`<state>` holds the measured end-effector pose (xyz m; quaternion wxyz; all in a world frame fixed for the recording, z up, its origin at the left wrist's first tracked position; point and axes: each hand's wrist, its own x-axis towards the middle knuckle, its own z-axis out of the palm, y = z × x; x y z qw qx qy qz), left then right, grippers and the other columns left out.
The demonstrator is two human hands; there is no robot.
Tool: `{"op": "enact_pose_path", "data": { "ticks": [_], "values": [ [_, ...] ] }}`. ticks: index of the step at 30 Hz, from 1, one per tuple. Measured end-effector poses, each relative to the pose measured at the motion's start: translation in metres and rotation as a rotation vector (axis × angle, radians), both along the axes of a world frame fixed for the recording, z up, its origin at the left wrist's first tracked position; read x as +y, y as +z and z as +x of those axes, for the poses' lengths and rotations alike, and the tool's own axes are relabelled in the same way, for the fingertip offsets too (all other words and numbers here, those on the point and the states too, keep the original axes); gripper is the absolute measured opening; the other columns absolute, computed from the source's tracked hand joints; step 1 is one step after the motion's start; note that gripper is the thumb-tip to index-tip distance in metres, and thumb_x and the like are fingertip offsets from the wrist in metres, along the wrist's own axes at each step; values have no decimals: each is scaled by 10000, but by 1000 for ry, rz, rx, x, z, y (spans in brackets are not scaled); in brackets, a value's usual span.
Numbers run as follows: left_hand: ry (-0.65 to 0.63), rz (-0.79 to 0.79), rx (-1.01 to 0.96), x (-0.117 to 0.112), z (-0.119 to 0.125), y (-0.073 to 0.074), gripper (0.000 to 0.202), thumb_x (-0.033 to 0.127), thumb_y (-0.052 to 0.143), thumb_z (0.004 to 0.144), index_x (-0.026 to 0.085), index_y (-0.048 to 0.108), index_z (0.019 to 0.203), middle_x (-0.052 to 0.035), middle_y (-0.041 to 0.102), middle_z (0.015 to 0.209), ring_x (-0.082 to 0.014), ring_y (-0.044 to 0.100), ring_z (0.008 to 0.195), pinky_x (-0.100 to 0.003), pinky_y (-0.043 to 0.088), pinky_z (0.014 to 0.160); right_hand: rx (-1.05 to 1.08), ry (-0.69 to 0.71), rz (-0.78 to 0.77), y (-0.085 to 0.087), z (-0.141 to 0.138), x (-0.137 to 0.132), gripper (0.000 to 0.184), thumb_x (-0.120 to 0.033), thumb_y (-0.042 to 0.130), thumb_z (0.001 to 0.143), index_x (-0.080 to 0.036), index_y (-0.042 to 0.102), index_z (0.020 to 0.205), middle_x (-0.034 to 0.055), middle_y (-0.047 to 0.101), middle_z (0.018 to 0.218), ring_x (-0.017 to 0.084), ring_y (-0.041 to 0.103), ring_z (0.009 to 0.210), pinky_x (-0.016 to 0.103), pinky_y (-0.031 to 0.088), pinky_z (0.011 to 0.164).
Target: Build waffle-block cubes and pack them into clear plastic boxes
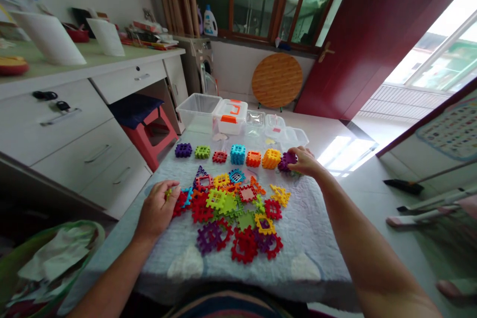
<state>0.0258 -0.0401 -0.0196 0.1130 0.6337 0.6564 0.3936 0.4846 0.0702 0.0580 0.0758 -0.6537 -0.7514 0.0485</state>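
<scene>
My right hand (304, 161) grips a purple interlocking tile (288, 161) at the right end of a row of stacked tiles. Along that row, to its left, stand yellow (271, 159), orange (254, 159), blue (238, 154), red (219, 157), green (202, 152) and dark purple (183, 150) stacks. My left hand (158, 204) is closed at the left edge of a loose pile. A bit of a yellow tile (169, 193) shows between its fingers; the rest is hidden. Red (244, 244), green (216, 199) and other notched plastic tiles lie spread in the pile.
A pale blue cloth (268, 271) covers the table. Clear plastic boxes (199, 112) and a lidded box with orange clips (231, 117) stand at its far end. Left are a red stool (149, 129), white drawers (74, 149) and a lined bin (55, 258).
</scene>
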Motion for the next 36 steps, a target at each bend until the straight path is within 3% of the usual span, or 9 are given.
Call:
{"op": "enact_pose_path", "data": {
  "ticks": [6,13,20,29,34,36],
  "values": [
    [-4,-16,10,-1,0,0,398,520,420,898,192,605,1027,-90,623,1070,-263,588,1048,-416,446,988,-115,5,-115,-4,-7,5,510,-362,644,709,-212,601,1195,121,571,1160,324,489,1074,425,372,899],
    [2,-15,18,-1,0,1,403,524,416,894,195,615,1014,-87,629,1057,-264,599,1036,-411,460,974,-183,60,-105,-9,-5,11,762,-337,720,626,-199,503,1343,141,549,1319,360,445,1201,450,363,943],
    [1,-14,11,-1,0,2,386,514,424,893,198,610,1011,-89,630,1056,-260,596,1037,-411,454,982,-277,120,-129,-8,-9,17,391,-324,681,666,-219,659,1043,79,696,1028,303,563,1025,371,371,872],
    [-1,-11,20,-1,1,2,382,517,425,891,204,613,1002,-86,636,1047,-260,604,1025,-411,462,972,-261,115,-131,-12,-12,21,421,-338,707,649,-210,664,1048,89,696,1003,312,569,1014,383,381,875],
    [-1,-13,22,-1,1,3,398,518,419,891,192,615,1007,-92,635,1053,-264,603,1032,-416,462,977,-113,54,-30,4,0,13,700,-346,751,632,-200,551,1286,134,593,1294,365,482,1194,480,366,971],
    [-4,-13,17,-2,2,4,402,523,419,888,193,616,1007,-91,634,1054,-265,604,1030,-417,464,976,76,25,104,18,12,3,670,-374,711,692,-202,524,1311,133,575,1315,340,489,1206,484,382,982]
  ]
}}
